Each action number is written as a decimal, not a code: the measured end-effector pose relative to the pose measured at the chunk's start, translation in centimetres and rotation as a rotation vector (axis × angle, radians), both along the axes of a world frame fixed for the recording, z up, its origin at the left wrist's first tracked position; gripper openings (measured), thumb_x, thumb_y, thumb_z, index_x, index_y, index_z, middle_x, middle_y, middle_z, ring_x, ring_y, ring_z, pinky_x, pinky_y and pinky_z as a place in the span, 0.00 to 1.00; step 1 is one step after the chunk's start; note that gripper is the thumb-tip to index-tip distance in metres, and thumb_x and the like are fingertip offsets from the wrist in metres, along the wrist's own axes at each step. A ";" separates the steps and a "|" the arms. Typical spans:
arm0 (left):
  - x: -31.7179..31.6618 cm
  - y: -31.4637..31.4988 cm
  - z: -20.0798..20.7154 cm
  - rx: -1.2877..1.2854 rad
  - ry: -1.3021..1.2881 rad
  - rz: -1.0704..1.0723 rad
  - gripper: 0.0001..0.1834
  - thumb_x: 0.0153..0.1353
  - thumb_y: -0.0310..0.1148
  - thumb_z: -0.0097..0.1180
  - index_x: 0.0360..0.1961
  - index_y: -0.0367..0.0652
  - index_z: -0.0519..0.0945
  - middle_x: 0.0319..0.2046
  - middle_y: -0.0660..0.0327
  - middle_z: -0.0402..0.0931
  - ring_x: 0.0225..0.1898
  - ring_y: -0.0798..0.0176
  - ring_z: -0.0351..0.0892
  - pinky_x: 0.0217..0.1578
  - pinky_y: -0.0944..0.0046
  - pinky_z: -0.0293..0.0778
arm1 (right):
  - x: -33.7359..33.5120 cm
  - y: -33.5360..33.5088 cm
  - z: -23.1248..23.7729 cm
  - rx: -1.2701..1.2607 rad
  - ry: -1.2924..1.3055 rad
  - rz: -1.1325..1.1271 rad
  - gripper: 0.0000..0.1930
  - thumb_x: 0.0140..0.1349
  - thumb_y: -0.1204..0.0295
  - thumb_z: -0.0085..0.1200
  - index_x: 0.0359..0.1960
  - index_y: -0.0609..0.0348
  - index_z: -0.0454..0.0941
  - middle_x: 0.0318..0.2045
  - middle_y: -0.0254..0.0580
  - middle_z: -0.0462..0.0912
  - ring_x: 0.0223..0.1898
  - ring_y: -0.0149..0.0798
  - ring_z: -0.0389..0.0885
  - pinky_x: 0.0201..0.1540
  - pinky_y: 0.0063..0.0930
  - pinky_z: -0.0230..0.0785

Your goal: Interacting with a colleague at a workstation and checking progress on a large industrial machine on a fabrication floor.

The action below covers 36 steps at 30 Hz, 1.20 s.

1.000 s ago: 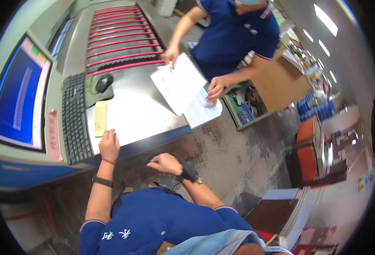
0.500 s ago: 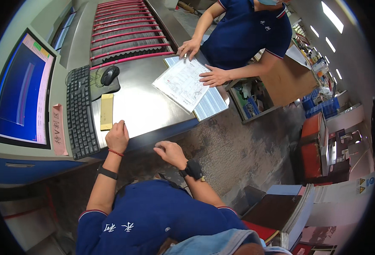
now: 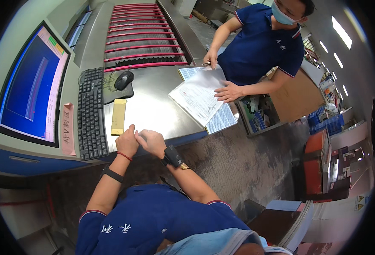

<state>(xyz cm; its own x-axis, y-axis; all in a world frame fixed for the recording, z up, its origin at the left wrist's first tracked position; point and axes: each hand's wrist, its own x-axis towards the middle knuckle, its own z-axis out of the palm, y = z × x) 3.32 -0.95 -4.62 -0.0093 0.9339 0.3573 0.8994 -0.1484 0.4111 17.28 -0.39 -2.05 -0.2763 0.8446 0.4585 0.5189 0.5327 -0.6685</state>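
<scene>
My left hand (image 3: 127, 142) is closed at the near edge of the steel worktop (image 3: 153, 106), just below a yellow rectangular strip (image 3: 119, 116) that lies flat. My right hand (image 3: 152, 143) has come up right beside it, fingers curled in, thumb toward the left hand's fingertips. Whether either hand holds something small is hidden. Across the worktop a co-worker's hand (image 3: 227, 92) rests flat on a sheaf of printed papers (image 3: 196, 98). The co-worker's other hand (image 3: 211, 58) holds a pen and lifts a top sheet.
A black keyboard (image 3: 91, 114) and a mouse (image 3: 124, 80) sit left of the strip, before a blue monitor screen (image 3: 32, 85). Pink-red rollers (image 3: 142, 40) lie beyond the worktop. Under the papers is a blue-and-white patterned panel (image 3: 221, 121). An open drawer (image 3: 255, 114) stands at right.
My right hand has moved up and left to meet my left hand. The co-worker has raised a sheet of the papers. The whole view has shifted slightly.
</scene>
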 end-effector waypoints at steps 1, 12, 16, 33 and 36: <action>0.1 0.0 0.0 0.007 -0.012 0.016 0.12 0.58 0.35 0.57 0.43 0.46 0.76 0.25 0.56 0.80 0.26 0.48 0.81 0.25 0.51 0.75 | 0.0 0.3 -0.6 -0.002 -0.001 0.008 0.10 0.60 0.63 0.60 0.26 0.55 0.81 0.21 0.42 0.81 0.26 0.47 0.81 0.29 0.39 0.72; -0.1 -0.1 0.0 0.042 -0.045 -0.008 0.11 0.56 0.33 0.58 0.41 0.46 0.77 0.26 0.57 0.79 0.26 0.50 0.80 0.26 0.54 0.74 | -0.4 1.2 -1.6 0.294 -0.160 -0.028 0.15 0.57 0.68 0.61 0.14 0.54 0.73 0.11 0.40 0.73 0.14 0.42 0.75 0.18 0.35 0.66; 0.0 -0.1 0.4 0.092 -0.038 -0.011 0.11 0.57 0.33 0.58 0.42 0.46 0.78 0.26 0.58 0.79 0.26 0.52 0.80 0.25 0.56 0.73 | -0.2 1.4 -1.8 0.347 -0.114 -0.003 0.17 0.54 0.71 0.63 0.12 0.53 0.70 0.10 0.38 0.69 0.13 0.41 0.70 0.18 0.34 0.63; 0.4 0.1 1.0 0.084 -0.042 -0.001 0.11 0.56 0.32 0.60 0.41 0.45 0.79 0.25 0.60 0.78 0.25 0.55 0.79 0.25 0.59 0.72 | 0.1 1.4 -2.2 0.310 -0.176 0.025 0.16 0.54 0.67 0.63 0.14 0.51 0.70 0.11 0.34 0.69 0.15 0.37 0.71 0.20 0.31 0.62; 0.5 0.1 1.1 0.089 -0.036 -0.004 0.11 0.56 0.32 0.60 0.41 0.45 0.79 0.25 0.60 0.78 0.25 0.55 0.79 0.25 0.60 0.72 | 0.2 1.5 -2.3 0.324 -0.179 0.024 0.16 0.54 0.67 0.63 0.14 0.52 0.70 0.11 0.34 0.69 0.16 0.37 0.71 0.20 0.31 0.62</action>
